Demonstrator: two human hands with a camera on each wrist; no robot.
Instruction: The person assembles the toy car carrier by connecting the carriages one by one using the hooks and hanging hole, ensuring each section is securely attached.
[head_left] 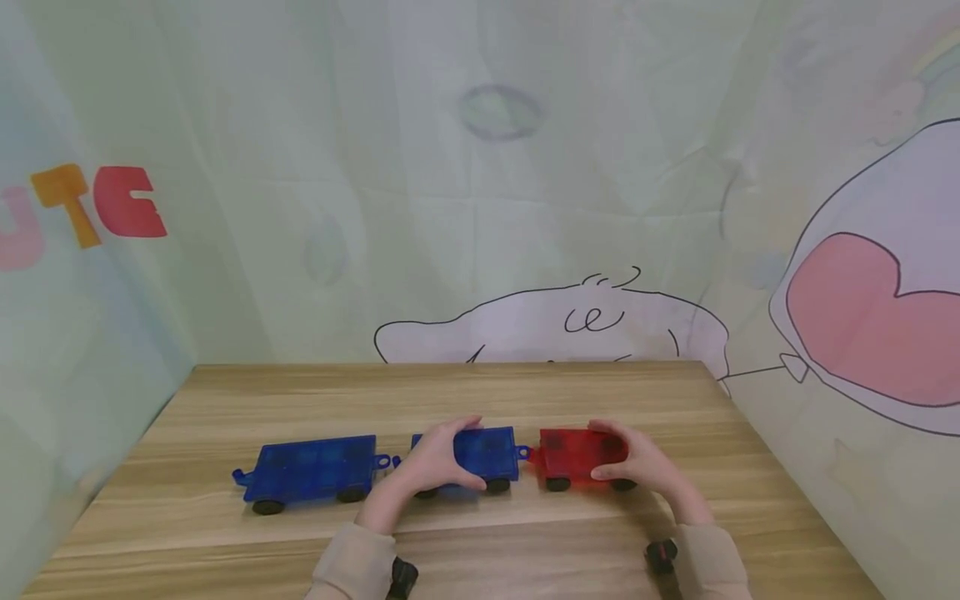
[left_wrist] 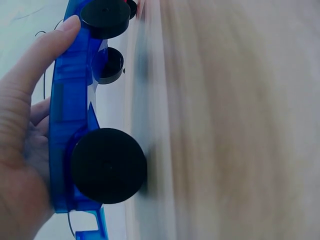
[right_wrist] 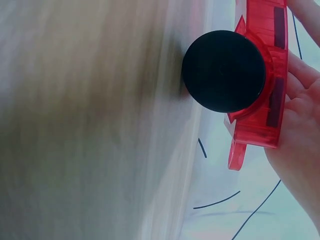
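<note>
Three flat translucent toy train cars with black wheels stand in a row on the wooden table. My left hand (head_left: 437, 458) grips the middle blue car (head_left: 491, 450) across its width, thumb on the near side. In the left wrist view, the thumb (left_wrist: 47, 52) presses the blue car's side (left_wrist: 72, 105). My right hand (head_left: 643, 460) holds the red car (head_left: 572, 454) by its right end. Its hook meets the middle car's ring (head_left: 522, 452); whether they are latched I cannot tell. The longer blue car (head_left: 315, 468) stands untouched at left, its ring (head_left: 383, 461) close to the middle car's hook.
The wooden tabletop (head_left: 480, 387) ends at a printed curtain (head_left: 420, 242) behind and at both sides. A dark wrist strap piece (head_left: 402, 577) hangs beneath the left sleeve, and another (head_left: 662, 555) beside the right sleeve.
</note>
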